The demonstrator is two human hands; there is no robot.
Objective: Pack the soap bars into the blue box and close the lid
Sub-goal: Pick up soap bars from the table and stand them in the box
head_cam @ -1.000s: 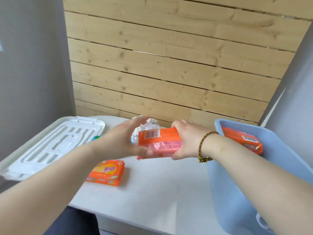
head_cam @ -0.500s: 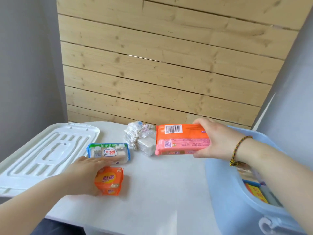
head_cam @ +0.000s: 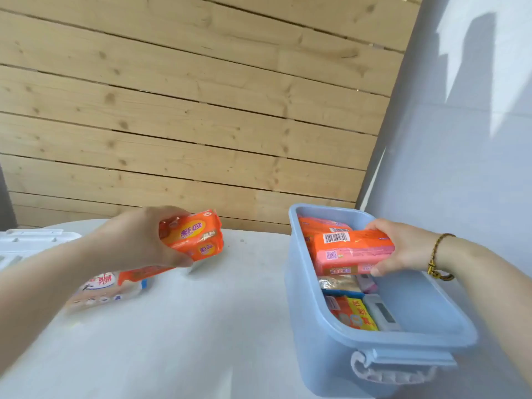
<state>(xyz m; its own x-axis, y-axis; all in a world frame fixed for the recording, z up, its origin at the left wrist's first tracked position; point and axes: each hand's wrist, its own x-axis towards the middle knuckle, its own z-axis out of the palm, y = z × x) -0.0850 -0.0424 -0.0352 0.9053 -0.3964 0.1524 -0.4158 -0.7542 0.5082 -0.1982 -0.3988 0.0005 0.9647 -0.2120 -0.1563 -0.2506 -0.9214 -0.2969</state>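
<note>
White table [head_cam: 201, 326]: left hand [head_cam: 138, 240] gripping orange soap pack [head_cam: 193, 236] aloft, right hand [head_cam: 403, 249] clasping pink-orange soap bar [head_cam: 351, 249] inside blue box [head_cam: 305, 312].

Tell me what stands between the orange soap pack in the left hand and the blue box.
Nothing visible does. The left hand holds the orange soap pack above bare table, and the blue box is open. Only the right hand, lowering a longer orange pack, occupies the box's middle.
</note>
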